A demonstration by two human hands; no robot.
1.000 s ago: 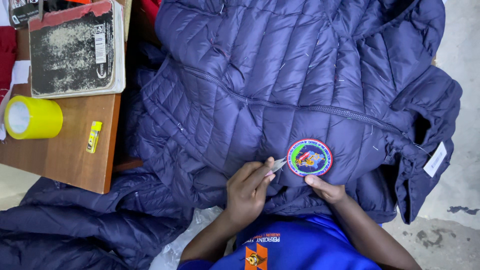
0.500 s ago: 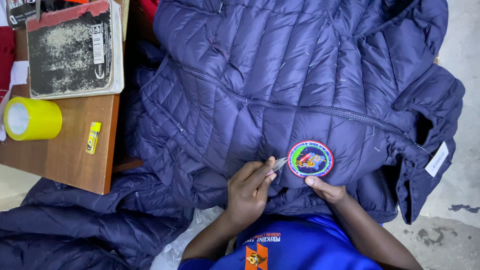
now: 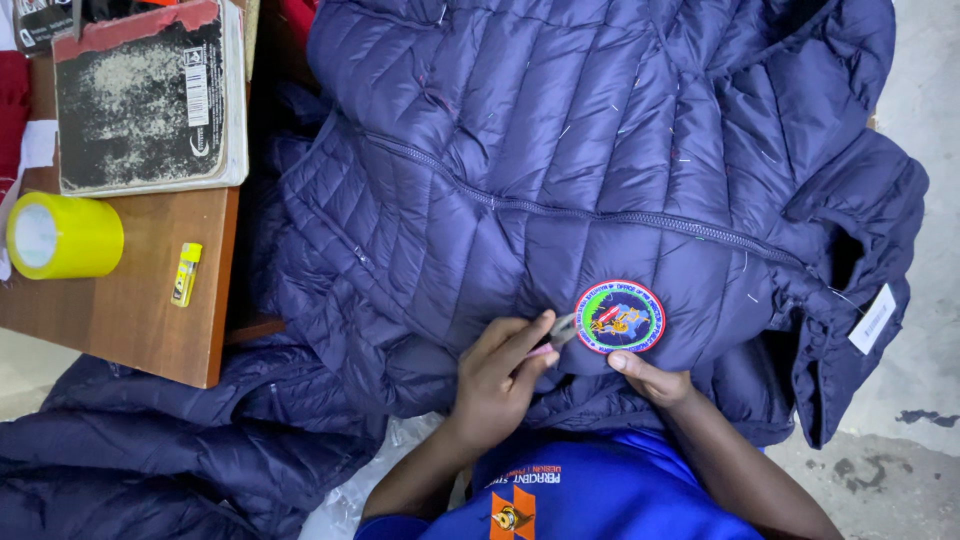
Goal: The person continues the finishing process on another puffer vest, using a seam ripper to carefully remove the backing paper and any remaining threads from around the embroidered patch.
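A navy quilted jacket [image 3: 560, 170] lies spread in front of me, its zipper running across it. A round embroidered patch [image 3: 619, 317] with a red and green rim sits on its near part. My left hand [image 3: 497, 381] is shut on small thread snips [image 3: 560, 333] with a pink handle, and their metal tips touch the patch's left edge. My right hand [image 3: 652, 379] presses the jacket fabric just below the patch with its thumb. A white tag [image 3: 873, 318] hangs from the collar at the right.
A wooden table [image 3: 120, 300] at the left bears a worn book [image 3: 150, 95], a yellow tape roll [image 3: 62, 236] and a small yellow lighter [image 3: 185, 273]. More navy jackets [image 3: 150, 460] are heaped at the lower left. Grey concrete floor [image 3: 920, 380] shows at the right.
Both hands have stayed at the patch with hardly any movement. The view has shifted only slightly.
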